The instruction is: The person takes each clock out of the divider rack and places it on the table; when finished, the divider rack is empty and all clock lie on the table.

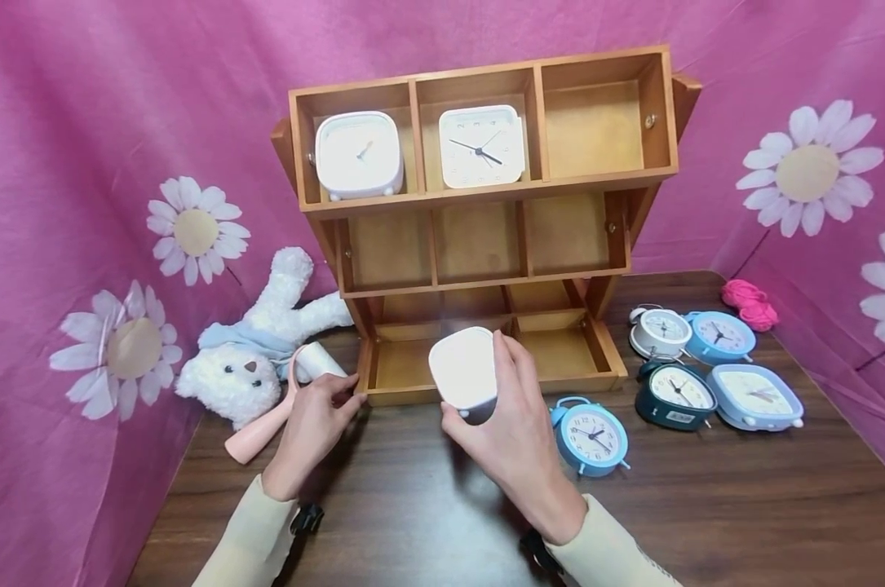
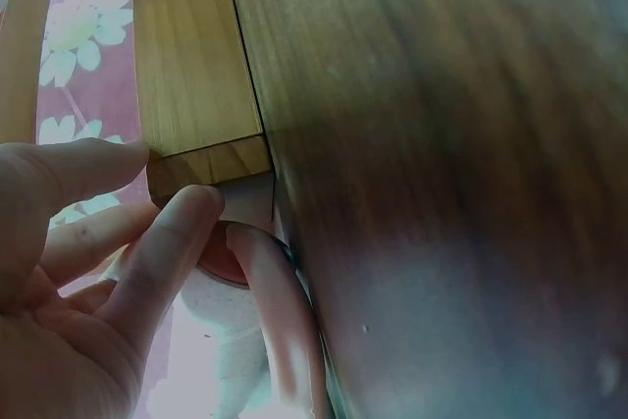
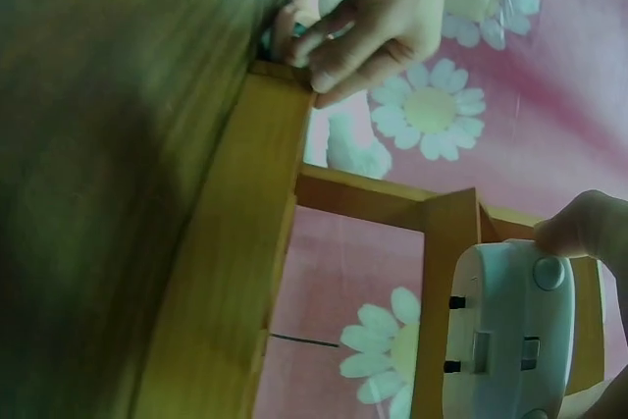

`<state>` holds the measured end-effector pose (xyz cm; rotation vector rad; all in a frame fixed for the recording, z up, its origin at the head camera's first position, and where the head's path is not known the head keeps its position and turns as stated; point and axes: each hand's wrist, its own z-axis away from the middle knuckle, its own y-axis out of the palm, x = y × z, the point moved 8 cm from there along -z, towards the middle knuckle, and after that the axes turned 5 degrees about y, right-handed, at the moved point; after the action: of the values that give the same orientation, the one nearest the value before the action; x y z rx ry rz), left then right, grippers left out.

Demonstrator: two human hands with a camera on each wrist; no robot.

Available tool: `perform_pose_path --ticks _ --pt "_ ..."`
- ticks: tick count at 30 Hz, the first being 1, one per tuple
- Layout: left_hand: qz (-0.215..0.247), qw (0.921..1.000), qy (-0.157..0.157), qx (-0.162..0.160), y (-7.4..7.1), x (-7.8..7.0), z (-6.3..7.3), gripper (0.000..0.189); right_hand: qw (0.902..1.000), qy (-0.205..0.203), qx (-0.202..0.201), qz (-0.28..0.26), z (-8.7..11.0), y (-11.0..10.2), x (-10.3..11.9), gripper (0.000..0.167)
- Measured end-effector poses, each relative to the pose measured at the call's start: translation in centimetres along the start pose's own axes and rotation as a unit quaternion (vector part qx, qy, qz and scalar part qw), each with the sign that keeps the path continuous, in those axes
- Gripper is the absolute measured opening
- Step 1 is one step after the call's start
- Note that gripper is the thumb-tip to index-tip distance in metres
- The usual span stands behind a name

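Observation:
My right hand [image 1: 515,432] grips a white square alarm clock [image 1: 462,368] by its sides, in front of the shelf's bottom tier. Small feet and black knobs on the clock [image 3: 508,336] show in the right wrist view; the dial is washed out by glare from the head. With thumb and finger, my left hand [image 1: 311,424] pinches the front left corner of the tiered wooden shelf [image 1: 486,194], seen closely at the wooden corner [image 2: 211,161] in the left wrist view. Two white clocks, a left one [image 1: 359,153] and a middle one [image 1: 480,147], stand in the top tier.
Right of the shelf lie a blue twin-bell clock [image 1: 592,439], a dark green clock [image 1: 677,395], several other clocks and pink yarn [image 1: 750,304]. On the left are a white teddy bear [image 1: 229,383] and a pink handled object [image 1: 260,428], close beside my left hand.

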<state>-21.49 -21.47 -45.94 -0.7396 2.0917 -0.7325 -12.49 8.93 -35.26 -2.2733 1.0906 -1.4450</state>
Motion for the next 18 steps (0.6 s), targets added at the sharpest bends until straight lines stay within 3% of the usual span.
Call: perform_pose_path --ticks 7,12,18 --pt "-0.007 1.0 0.002 -0.001 0.4 0.9 0.2 0.034 0.9998 0.02 -0.002 0.003 1.2 -0.2 -1.0 0.11" --pt "-0.021 0.9998 0.004 -0.004 -0.3 -0.7 -0.2 0.032 0.998 0.062 0.006 0.014 1.6 -0.6 -2.3 0.111" --pt "-0.012 0.9999 0.003 0.0 -0.2 -0.4 -0.1 0.032 0.9939 0.101 0.025 0.035 2.9 -0.7 -4.1 0.11"
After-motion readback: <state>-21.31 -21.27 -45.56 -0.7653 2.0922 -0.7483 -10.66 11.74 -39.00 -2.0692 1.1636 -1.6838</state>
